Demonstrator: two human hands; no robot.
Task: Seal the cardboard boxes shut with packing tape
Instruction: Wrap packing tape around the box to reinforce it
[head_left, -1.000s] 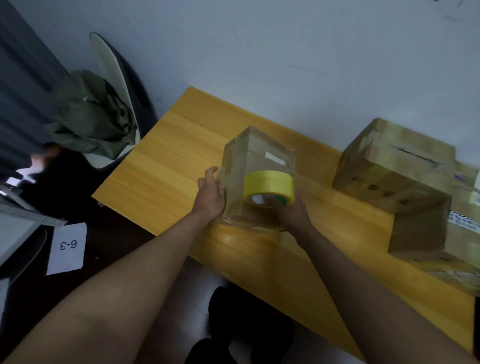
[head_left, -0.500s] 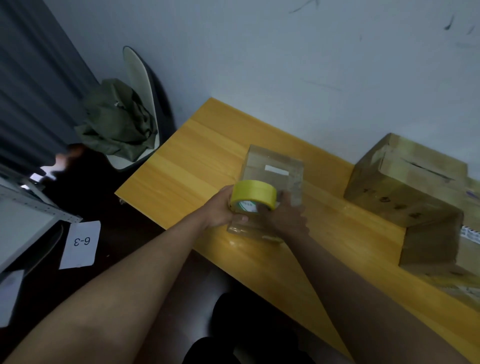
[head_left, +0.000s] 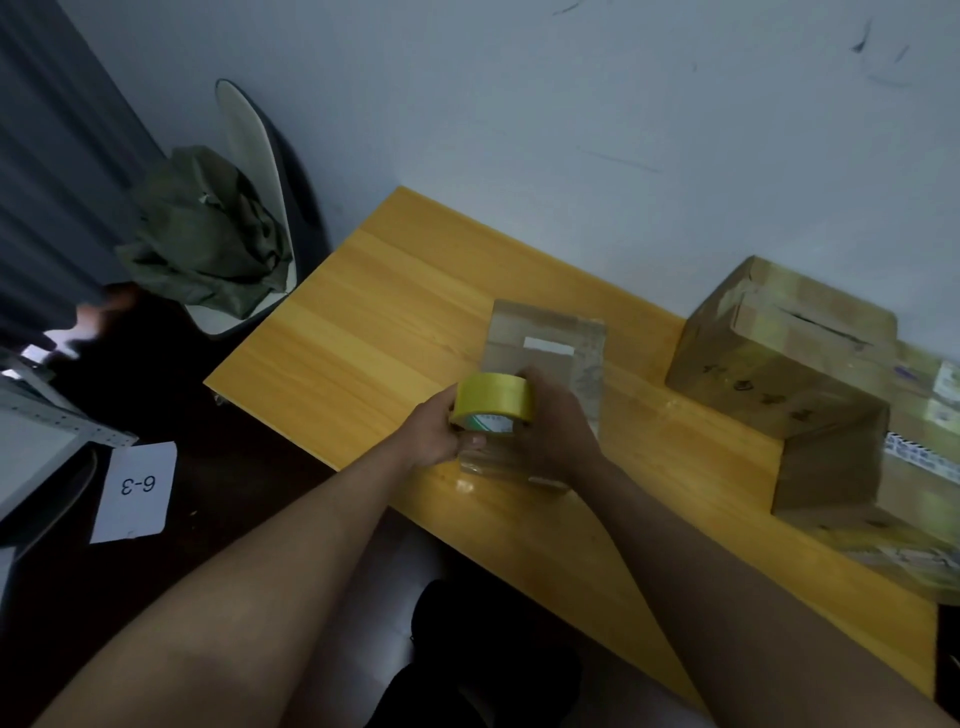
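While the small cardboard box (head_left: 550, 364) lies flat on the wooden worktop (head_left: 363, 332), a yellow roll of packing tape (head_left: 493, 400) is held over its near end.

The roll is gripped from both sides: the left hand (head_left: 434, 434) is curled round its left edge, the right hand (head_left: 556, 431) round its right. Larger cardboard boxes (head_left: 779, 353) are stacked at the worktop's right end, well apart. A card marked "6-3" (head_left: 136, 491) is seen on the floor at left.
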